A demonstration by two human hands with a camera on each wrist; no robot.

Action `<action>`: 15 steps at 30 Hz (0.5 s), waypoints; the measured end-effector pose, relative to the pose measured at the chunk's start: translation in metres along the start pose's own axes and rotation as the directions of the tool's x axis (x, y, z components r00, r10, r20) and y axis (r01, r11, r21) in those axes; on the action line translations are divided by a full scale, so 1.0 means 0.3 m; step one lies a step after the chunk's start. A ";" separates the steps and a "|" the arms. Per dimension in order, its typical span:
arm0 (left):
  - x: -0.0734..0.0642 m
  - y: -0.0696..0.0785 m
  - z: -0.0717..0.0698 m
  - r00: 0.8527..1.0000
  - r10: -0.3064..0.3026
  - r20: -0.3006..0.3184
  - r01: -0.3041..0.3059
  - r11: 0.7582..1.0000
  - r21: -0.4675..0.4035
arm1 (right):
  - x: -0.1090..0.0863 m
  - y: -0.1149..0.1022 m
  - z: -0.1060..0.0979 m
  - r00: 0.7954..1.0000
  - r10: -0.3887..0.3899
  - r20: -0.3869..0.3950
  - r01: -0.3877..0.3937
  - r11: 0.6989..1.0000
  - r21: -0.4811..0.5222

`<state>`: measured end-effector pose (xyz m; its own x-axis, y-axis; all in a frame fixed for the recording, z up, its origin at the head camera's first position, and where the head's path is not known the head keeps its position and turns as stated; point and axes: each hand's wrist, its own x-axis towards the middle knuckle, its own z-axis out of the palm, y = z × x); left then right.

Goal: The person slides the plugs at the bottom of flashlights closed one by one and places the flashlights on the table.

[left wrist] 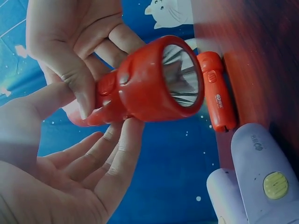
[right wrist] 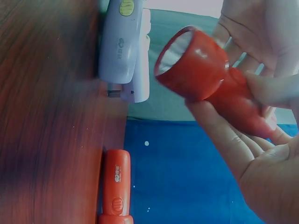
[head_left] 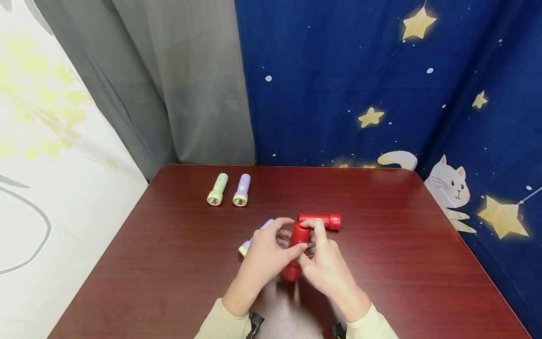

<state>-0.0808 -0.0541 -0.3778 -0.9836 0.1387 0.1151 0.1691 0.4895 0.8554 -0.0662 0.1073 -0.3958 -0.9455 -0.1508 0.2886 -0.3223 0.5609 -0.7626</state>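
Both hands hold one red flashlight over the middle of the table, its lamp end toward the person. My left hand grips it from the left, thumb across the barrel. From the right, my right hand holds it with a bent index finger at the tail end. The silver reflector inside the lamp head shows in the left wrist view, along with a switch on the body. Just beyond the hands lies a second red flashlight. A lavender flashlight lies beside the left hand, partly hidden by it.
Farther back on the dark red wooden table lie a green flashlight and another lavender flashlight, lamp ends toward the person. Behind the table's far edge hang a grey curtain and a blue star-patterned curtain.
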 end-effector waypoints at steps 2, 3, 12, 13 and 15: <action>0.000 0.002 0.001 1.000 0.000 -0.005 0.000 1.000 -0.010 | 0.000 0.004 0.000 1.000 -0.014 -0.012 0.015 1.000 0.023; 0.000 0.004 0.002 1.000 0.001 -0.008 -0.001 1.000 -0.013 | 0.001 0.005 -0.001 1.000 -0.021 -0.018 0.021 0.999 0.033; -0.008 -0.009 0.000 0.992 0.056 0.110 -0.053 0.998 -0.035 | 0.019 0.010 -0.036 0.997 0.056 -0.058 -0.049 0.993 0.107; -0.007 -0.012 -0.003 0.988 0.063 0.139 -0.056 0.997 -0.056 | 0.021 0.010 -0.042 0.996 0.072 -0.058 -0.065 0.992 0.112; -0.005 -0.020 -0.011 0.978 0.076 0.196 -0.059 0.994 -0.091 | 0.023 0.012 -0.052 0.993 0.103 -0.053 -0.096 0.988 0.120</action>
<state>-0.0807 -0.0600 -0.3816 -0.9366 0.3414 0.0785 0.2203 0.3997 0.8898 -0.0732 0.1208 -0.3875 -0.9697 -0.0488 0.2394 -0.2337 0.4713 -0.8505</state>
